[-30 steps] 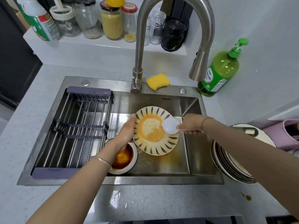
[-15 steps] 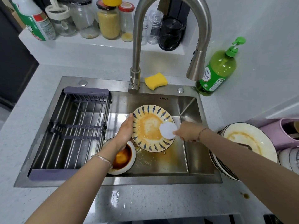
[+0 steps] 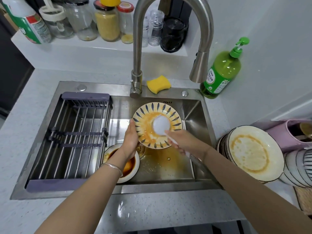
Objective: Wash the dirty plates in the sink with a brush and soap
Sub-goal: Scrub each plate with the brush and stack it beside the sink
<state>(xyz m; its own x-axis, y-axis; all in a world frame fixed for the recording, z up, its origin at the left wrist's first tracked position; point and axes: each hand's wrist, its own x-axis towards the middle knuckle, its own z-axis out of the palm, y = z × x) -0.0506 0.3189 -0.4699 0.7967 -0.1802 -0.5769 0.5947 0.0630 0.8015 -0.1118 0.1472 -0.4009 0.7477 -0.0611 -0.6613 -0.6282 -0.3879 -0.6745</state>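
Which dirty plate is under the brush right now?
The blue-leaf-rimmed plate, which the left hand holds tilted over the sink; the brush head sits on it. The brown-sauce dish and counter stack are brush-free.

We read this as home kitchen. Steel sink (image 3: pixel 195 119) sunk into pale speckled counter (image 3: pixel 152 210), tall curved tap (image 3: pixel 137 48) at far edge. Sliding drain rack (image 3: pixel 76 135) over left half of sink. Yellow sponge (image 3: pixel 158 83) beside tap base, green pump bottle of soap (image 3: pixel 221 71) far right. Far shelf (image 3: pixel 118 49) holds jars (image 3: pixel 107 22), one full of yellow grains, plus empty glasses (image 3: pixel 156 27). Right of sink we see stack of sauce-stained plates (image 3: pixel 253 154), bowls (image 3: pixel 300 168) just beside it.
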